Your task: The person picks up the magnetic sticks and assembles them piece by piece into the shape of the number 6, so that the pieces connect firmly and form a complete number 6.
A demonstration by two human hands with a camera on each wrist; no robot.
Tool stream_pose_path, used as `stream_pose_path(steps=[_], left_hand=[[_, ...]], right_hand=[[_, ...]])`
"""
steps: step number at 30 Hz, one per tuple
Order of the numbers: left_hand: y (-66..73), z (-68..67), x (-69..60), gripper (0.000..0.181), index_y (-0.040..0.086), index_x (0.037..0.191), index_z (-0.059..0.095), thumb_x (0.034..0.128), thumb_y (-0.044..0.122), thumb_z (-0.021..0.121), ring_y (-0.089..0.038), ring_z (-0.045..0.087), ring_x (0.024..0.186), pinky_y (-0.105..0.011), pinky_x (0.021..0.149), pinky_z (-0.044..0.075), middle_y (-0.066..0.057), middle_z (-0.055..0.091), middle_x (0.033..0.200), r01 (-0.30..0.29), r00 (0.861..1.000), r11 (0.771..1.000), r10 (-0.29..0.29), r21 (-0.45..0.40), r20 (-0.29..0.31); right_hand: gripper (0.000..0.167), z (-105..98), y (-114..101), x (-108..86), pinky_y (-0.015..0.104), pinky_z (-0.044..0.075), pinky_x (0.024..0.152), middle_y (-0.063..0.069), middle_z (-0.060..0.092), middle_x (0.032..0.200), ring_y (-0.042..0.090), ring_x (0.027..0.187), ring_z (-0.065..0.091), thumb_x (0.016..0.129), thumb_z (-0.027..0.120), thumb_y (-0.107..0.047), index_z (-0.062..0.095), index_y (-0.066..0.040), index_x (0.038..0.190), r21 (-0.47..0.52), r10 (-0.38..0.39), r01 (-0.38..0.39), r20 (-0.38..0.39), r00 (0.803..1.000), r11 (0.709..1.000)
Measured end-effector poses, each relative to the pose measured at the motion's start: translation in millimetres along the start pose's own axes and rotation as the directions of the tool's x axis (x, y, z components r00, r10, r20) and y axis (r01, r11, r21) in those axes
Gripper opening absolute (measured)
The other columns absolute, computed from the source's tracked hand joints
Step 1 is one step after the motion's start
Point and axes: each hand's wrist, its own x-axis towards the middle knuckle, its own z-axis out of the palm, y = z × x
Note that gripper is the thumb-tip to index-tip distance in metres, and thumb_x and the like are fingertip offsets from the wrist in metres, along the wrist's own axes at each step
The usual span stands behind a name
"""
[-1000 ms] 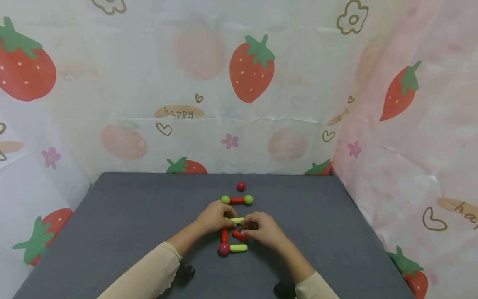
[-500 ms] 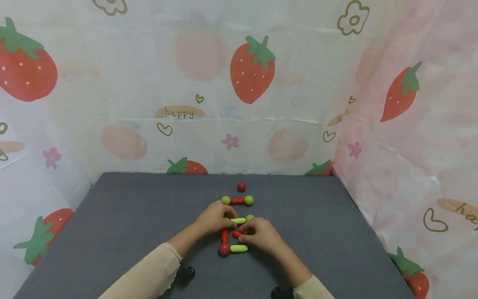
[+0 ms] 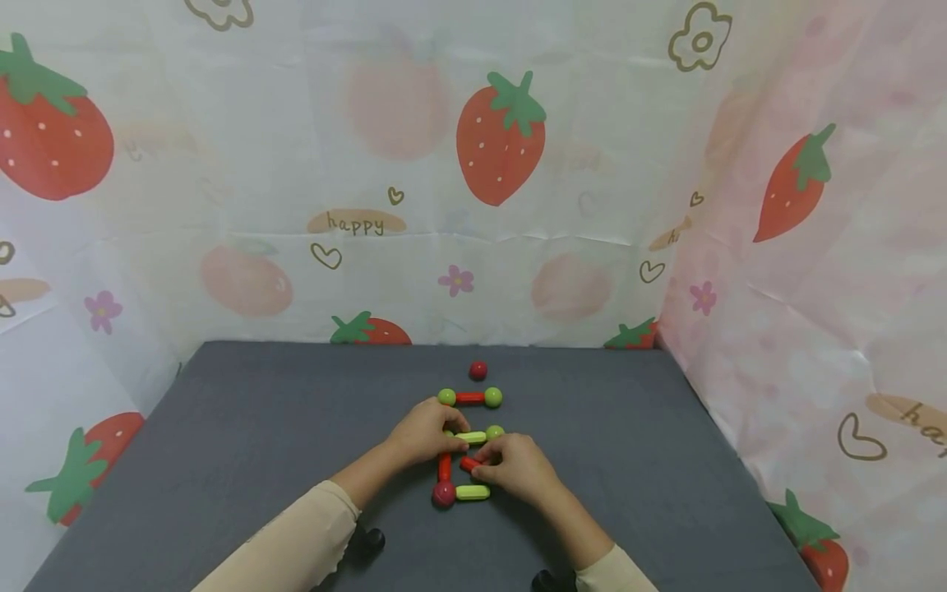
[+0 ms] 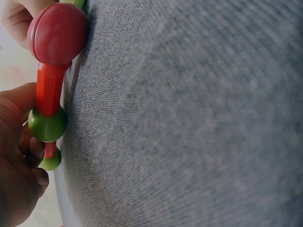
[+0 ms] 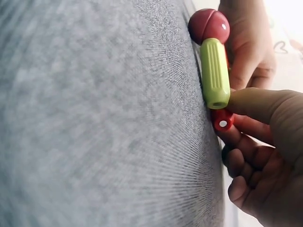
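Observation:
A structure of magnetic rods and balls lies on the grey table. My left hand (image 3: pixel 429 429) grips it at the green ball (image 4: pixel 47 124) on its left side, thumb and fingers around the joint where a light-green rod (image 3: pixel 470 438) begins. A second green ball (image 3: pixel 495 432) sits at that rod's right end. Toward me, a red rod (image 3: pixel 445 467) leads to a large dark-red ball (image 3: pixel 444 493), with another light-green rod (image 5: pixel 215 71) pointing right. Inside this outline, my right hand (image 3: pixel 518 467) pinches a short red magnetic rod (image 5: pixel 222 120), its silvery end showing in the right wrist view.
Farther back, a red rod (image 3: pixel 469 398) joins two green balls, the left one (image 3: pixel 447 396) close to my left knuckles. A loose dark-red ball (image 3: pixel 478 371) lies near the table's far edge. Strawberry-print cloth (image 3: pixel 473 279) hangs behind and at both sides.
My right hand has shifted slightly toward me and left, drawing the pinched red rod's visible end a little. The right green ball has come into view. My left hand stays put.

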Motion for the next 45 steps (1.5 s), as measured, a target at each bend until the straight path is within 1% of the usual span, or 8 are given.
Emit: stream_pose_path(steps=[7, 12, 16, 23, 31, 34, 40, 45], left_hand=[[0.7, -0.9, 0.9, 0.016, 0.026, 0.099, 0.080, 0.0846, 0.031, 0.085, -0.010, 0.054, 0.091, -0.033, 0.080, 0.048, 0.017, 0.073, 0.089, 0.003, 1.000, 1.000, -0.003, 0.008, 0.005], [-1.4, 0.0, 1.5, 0.016, 0.026, 0.099, 0.081, 0.0845, 0.032, 0.086, -0.009, 0.056, 0.090, -0.031, 0.079, 0.049, 0.016, 0.073, 0.090, -0.012, 1.000, 1.000, 0.011, 0.011, 0.006], [-1.7, 0.4, 1.5, 0.017, 0.025, 0.099, 0.081, 0.0841, 0.032, 0.086, -0.009, 0.059, 0.090, -0.030, 0.079, 0.050, 0.016, 0.073, 0.090, -0.015, 1.000, 1.000, 0.015, 0.008, 0.006], [1.0, -0.6, 1.3, 0.016, 0.026, 0.098, 0.081, 0.0840, 0.032, 0.086, -0.011, 0.059, 0.093, -0.034, 0.083, 0.050, 0.016, 0.074, 0.090, -0.016, 1.000, 1.000, 0.016, 0.005, 0.005], [-0.8, -0.3, 1.6, 0.018, 0.024, 0.099, 0.081, 0.0837, 0.031, 0.086, -0.011, 0.061, 0.092, -0.034, 0.083, 0.051, 0.016, 0.075, 0.090, -0.016, 1.000, 1.000, 0.016, 0.001, 0.002], [-0.8, -1.1, 1.3, 0.018, 0.024, 0.099, 0.081, 0.0836, 0.031, 0.086, -0.009, 0.063, 0.089, -0.033, 0.081, 0.051, 0.015, 0.075, 0.090, -0.013, 1.000, 1.000, 0.013, -0.011, 0.001], [-0.5, -1.8, 1.4, 0.017, 0.024, 0.098, 0.081, 0.0839, 0.031, 0.086, -0.009, 0.063, 0.087, -0.032, 0.080, 0.052, 0.015, 0.075, 0.090, -0.014, 1.000, 1.000, 0.014, -0.004, 0.000], [-0.7, 0.2, 1.9, 0.015, 0.024, 0.098, 0.081, 0.0842, 0.030, 0.086, -0.008, 0.064, 0.085, -0.032, 0.079, 0.052, 0.015, 0.074, 0.089, -0.020, 1.000, 1.000, 0.020, -0.013, 0.005]], right_hand=[[0.011, -8.5, 1.0, -2.3, 0.028, 0.051, 0.063, -0.009, 0.071, 0.083, 0.008, 0.072, 0.061, 0.086, 0.084, -0.027, 0.080, -0.019, 0.092, 0.069, 0.039, -0.037, -0.028, 0.999, 0.997], [0.013, -18.0, 1.8, -7.7, 0.028, 0.051, 0.063, -0.006, 0.073, 0.083, 0.009, 0.072, 0.062, 0.086, 0.083, -0.025, 0.080, -0.015, 0.095, 0.132, 0.074, -0.064, -0.073, 0.995, 0.989], [0.015, -23.7, 5.5, -12.2, 0.029, 0.050, 0.063, -0.004, 0.073, 0.082, 0.010, 0.072, 0.062, 0.086, 0.083, -0.024, 0.080, -0.013, 0.095, 0.157, 0.111, -0.094, -0.108, 0.988, 0.983], [0.015, -27.4, 14.0, -20.3, 0.031, 0.050, 0.064, -0.002, 0.073, 0.086, 0.013, 0.073, 0.061, 0.087, 0.083, -0.024, 0.080, -0.012, 0.095, 0.196, 0.208, -0.181, -0.130, 0.969, 0.964], [0.014, -23.8, 22.3, -25.6, 0.031, 0.048, 0.061, -0.003, 0.072, 0.079, 0.013, 0.068, 0.060, 0.086, 0.083, -0.027, 0.080, -0.014, 0.091, 0.206, 0.275, -0.240, -0.160, 0.948, 0.949], [0.013, -21.1, 21.9, -26.1, 0.031, 0.047, 0.059, -0.004, 0.071, 0.079, 0.013, 0.067, 0.059, 0.087, 0.082, -0.027, 0.080, -0.015, 0.090, 0.207, 0.307, -0.272, -0.163, 0.938, 0.940], [0.013, -16.4, 18.1, -23.3, 0.030, 0.044, 0.061, -0.004, 0.071, 0.080, 0.014, 0.070, 0.057, 0.086, 0.082, -0.028, 0.080, -0.014, 0.087, 0.201, 0.337, -0.299, -0.201, 0.920, 0.933], [0.014, -13.0, 16.6, -22.8, 0.030, 0.044, 0.062, -0.003, 0.071, 0.082, 0.013, 0.070, 0.056, 0.086, 0.081, -0.028, 0.080, -0.014, 0.086, 0.179, 0.332, -0.297, -0.216, 0.918, 0.938]])
